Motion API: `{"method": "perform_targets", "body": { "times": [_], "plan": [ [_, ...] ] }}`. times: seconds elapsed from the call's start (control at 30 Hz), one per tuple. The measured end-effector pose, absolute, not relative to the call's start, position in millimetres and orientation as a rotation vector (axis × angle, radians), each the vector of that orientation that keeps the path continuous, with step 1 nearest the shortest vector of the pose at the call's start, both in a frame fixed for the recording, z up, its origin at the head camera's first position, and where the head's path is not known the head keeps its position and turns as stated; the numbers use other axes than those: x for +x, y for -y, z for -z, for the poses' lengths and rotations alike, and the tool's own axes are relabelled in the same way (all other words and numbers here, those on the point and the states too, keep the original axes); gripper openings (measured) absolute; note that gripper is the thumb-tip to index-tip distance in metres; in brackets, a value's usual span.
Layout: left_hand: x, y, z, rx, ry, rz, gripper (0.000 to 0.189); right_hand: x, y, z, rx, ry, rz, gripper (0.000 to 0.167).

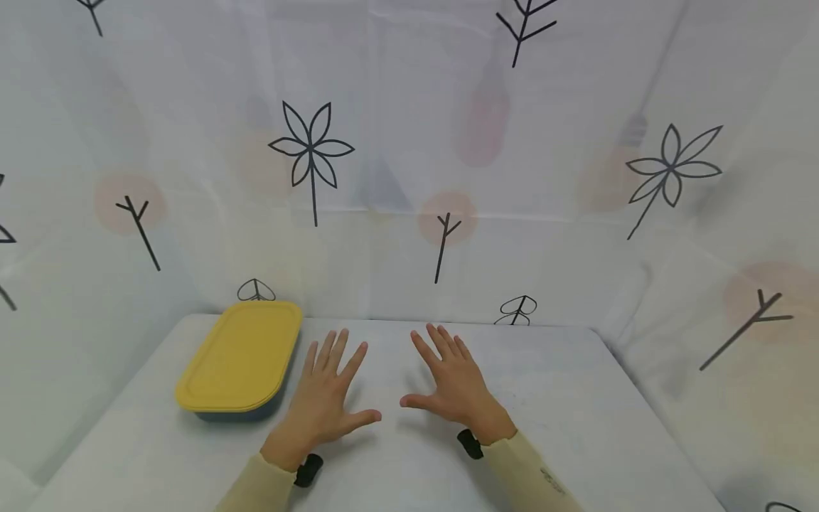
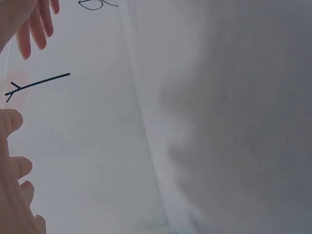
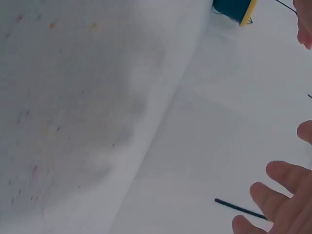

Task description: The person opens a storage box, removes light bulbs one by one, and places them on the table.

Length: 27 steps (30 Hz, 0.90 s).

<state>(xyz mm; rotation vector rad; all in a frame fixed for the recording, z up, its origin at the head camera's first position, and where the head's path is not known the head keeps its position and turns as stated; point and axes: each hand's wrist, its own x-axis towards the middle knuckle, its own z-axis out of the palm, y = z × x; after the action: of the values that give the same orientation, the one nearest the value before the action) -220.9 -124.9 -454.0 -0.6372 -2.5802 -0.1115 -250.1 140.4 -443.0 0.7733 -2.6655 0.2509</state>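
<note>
Both hands hover over the white table with their fingers spread and nothing in them. The left hand (image 1: 323, 398) is just right of a lidded container (image 1: 239, 355), which has a yellow lid and a dark blue-grey base. To the right, my right hand (image 1: 457, 387) faces it, with a gap between the two thumbs. In the left wrist view the left hand's fingers (image 2: 19, 168) show at the left edge. In the right wrist view the right hand's fingers (image 3: 282, 195) are at lower right, and the container's corner (image 3: 234, 9) peeks in at the top. What the container holds is hidden.
The white table (image 1: 557, 398) ends at a back edge against a white curtain (image 1: 397, 107) printed with flowers and twigs. More curtain hangs at both sides. A black strap-like piece sits at each wrist, below the beige sleeves (image 1: 531, 473).
</note>
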Motion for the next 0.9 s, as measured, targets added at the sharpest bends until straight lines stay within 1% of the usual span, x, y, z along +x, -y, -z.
{"method": "perform_targets", "body": {
  "times": [0.33,0.6,0.9],
  "plan": [
    [-210.8,151.1,452.3,-0.595,2.578,0.178,0.109,-251.0,-110.7,445.2,0.863,2.667,-0.312,0.103],
    [-202.6,172.2,448.5,-0.617,2.567,0.346,0.109,-249.4,-89.4,443.3,0.914,2.651,-0.329,0.100],
    [-195.2,203.8,446.1,-0.572,2.551,0.394,0.109,-249.3,-58.0,441.3,0.996,2.650,-0.358,0.099]
  ]
}}
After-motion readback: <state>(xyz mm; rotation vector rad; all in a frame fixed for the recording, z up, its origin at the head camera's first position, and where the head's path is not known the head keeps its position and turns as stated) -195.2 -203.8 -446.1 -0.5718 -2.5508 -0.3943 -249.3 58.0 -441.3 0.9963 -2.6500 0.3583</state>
